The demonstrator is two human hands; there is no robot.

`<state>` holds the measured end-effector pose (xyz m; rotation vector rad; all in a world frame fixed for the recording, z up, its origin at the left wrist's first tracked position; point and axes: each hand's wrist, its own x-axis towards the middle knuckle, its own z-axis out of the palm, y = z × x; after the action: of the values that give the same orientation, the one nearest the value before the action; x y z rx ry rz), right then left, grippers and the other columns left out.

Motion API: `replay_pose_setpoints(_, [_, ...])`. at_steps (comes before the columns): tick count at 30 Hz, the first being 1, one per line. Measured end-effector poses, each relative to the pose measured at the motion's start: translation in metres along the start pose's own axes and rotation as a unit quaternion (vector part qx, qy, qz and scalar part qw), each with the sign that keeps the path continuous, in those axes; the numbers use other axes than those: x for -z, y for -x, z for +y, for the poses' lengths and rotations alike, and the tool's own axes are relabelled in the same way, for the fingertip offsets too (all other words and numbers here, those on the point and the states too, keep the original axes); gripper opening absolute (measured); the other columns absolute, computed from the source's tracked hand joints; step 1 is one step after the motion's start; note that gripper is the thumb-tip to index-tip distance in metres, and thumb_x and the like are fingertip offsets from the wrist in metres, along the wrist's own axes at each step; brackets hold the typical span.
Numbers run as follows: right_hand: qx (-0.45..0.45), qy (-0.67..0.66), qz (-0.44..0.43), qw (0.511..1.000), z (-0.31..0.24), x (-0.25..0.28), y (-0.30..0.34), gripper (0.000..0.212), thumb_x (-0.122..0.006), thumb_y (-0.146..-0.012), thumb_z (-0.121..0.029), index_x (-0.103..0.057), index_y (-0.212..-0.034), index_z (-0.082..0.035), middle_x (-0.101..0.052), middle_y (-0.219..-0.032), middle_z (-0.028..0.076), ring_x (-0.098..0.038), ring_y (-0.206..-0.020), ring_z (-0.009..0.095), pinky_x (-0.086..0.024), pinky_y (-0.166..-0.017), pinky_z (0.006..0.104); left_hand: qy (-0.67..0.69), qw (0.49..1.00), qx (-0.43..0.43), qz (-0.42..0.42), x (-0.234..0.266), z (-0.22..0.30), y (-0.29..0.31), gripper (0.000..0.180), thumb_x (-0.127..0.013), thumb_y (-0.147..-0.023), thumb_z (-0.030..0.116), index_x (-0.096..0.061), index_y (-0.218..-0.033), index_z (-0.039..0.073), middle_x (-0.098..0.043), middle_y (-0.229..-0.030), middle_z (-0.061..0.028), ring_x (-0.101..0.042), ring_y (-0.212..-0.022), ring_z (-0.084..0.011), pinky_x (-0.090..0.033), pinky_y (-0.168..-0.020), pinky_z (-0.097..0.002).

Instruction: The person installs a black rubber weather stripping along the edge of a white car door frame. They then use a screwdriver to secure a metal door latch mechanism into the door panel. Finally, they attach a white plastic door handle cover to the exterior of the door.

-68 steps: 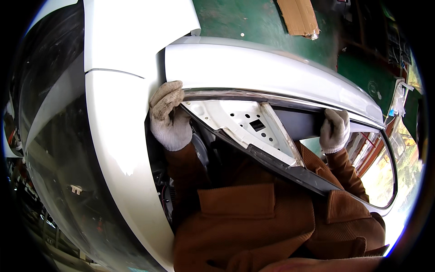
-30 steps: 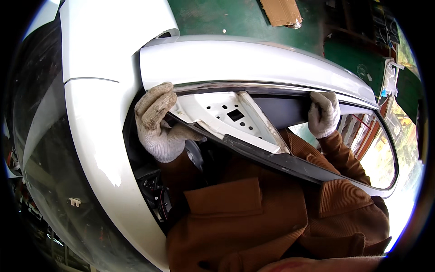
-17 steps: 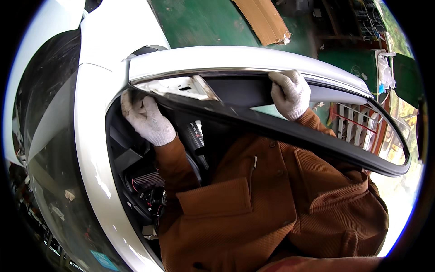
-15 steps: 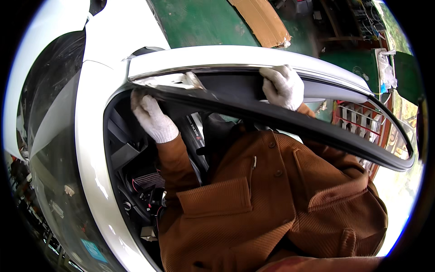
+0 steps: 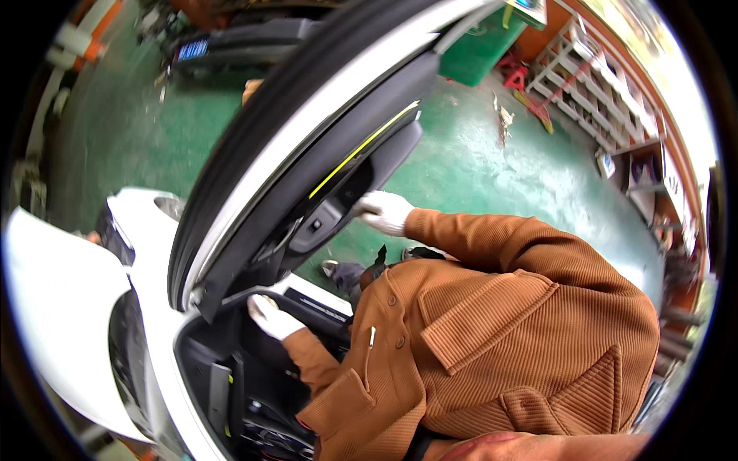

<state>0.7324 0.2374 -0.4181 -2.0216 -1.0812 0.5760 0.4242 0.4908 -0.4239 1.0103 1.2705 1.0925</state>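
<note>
Having a white body panel (image 5: 61,300) at far left, then black cabin trim (image 5: 207,338). Reaching with gloved left hand (image 5: 274,316) just right of that trim; curled at the fingers, can't tell if gripping. Next, showing the car door (image 5: 307,165) swung out, slanting up to the right from its hinge end near that hand. Holding gloved right hand (image 5: 383,212) at the edge of the door's armrest (image 5: 393,157), bent at the fingers, can't tell whether pinching or just touching. Farther right, showing green floor (image 5: 569,184), then a white rack (image 5: 596,88).
</note>
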Motion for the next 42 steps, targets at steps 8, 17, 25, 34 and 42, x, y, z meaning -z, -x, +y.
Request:
replay_pose_setpoints(8, [-0.649, 0.099, -0.096, 0.748, 0.309, 0.059, 0.399, 0.040, -0.059, -0.096, -0.033, -0.076, -0.121, -0.007, -0.072, -0.128, 0.022, -0.067, -0.122, 0.044, -0.053, -0.104, 0.0473, -0.222, 0.902, -0.287, -0.233, -0.174, 0.054, 0.089, 0.043, -0.069, -0.105, 0.018, -0.061, -0.137, -0.009, -0.061, -0.144, -0.0233, -0.062, -0.133, -0.0318, -0.050, -0.115, -0.0420])
replay_pose_setpoints(17, [-0.649, 0.144, -0.207, 0.718, 0.369, -0.069, 0.605, 0.028, -0.062, -0.094, -0.020, -0.081, -0.112, -0.011, -0.079, -0.115, 0.014, -0.074, -0.112, 0.034, -0.060, -0.093, 0.0413, -0.626, 0.550, -0.517, -0.195, -0.361, 0.038, 0.132, 0.095, -0.055, -0.100, 0.071, -0.041, -0.159, -0.002, -0.045, -0.164, -0.0213, -0.039, -0.155, -0.0347, -0.033, -0.121, -0.0653])
replay_pose_setpoints(25, [-0.686, -0.204, -0.033, 0.698, 0.296, -0.121, 0.448, 0.049, -0.058, -0.095, -0.044, -0.075, -0.126, -0.010, -0.071, -0.135, 0.016, -0.064, -0.126, 0.043, -0.051, -0.106, 0.0473, -0.576, 0.488, -0.588, -0.292, -0.473, 0.040, 0.185, 0.101, -0.060, -0.097, 0.071, -0.045, -0.152, -0.013, -0.050, -0.156, -0.0300, -0.047, -0.147, -0.0412, -0.037, -0.123, -0.0482])
replay_pose_setpoints(34, [-0.596, 0.066, -0.138, 0.788, 0.437, 0.143, 0.441, 0.025, -0.067, -0.093, -0.016, -0.077, -0.114, -0.009, -0.078, -0.107, 0.015, -0.075, -0.100, 0.034, -0.060, -0.088, 0.0436, -0.461, 0.552, -0.477, -0.505, -0.597, 0.055, 0.255, 0.063, -0.089, -0.079, 0.051, -0.078, -0.115, 0.000, -0.074, -0.124, -0.0237, -0.072, -0.114, -0.0376, -0.054, -0.101, -0.0471])
replay_pose_setpoints(42, [-0.481, -0.316, 0.161, 0.802, 0.504, 0.299, 0.230, 0.007, -0.064, -0.085, -0.016, -0.070, -0.083, -0.012, -0.067, -0.071, 0.008, -0.063, -0.062, 0.026, -0.053, -0.057, 0.0411, -0.549, 0.584, -0.457, -0.386, -0.596, 0.065, 0.280, 0.082, -0.080, -0.078, 0.064, -0.070, -0.131, 0.003, -0.071, -0.131, -0.0201, -0.066, -0.125, -0.0335, -0.047, -0.114, -0.0450])
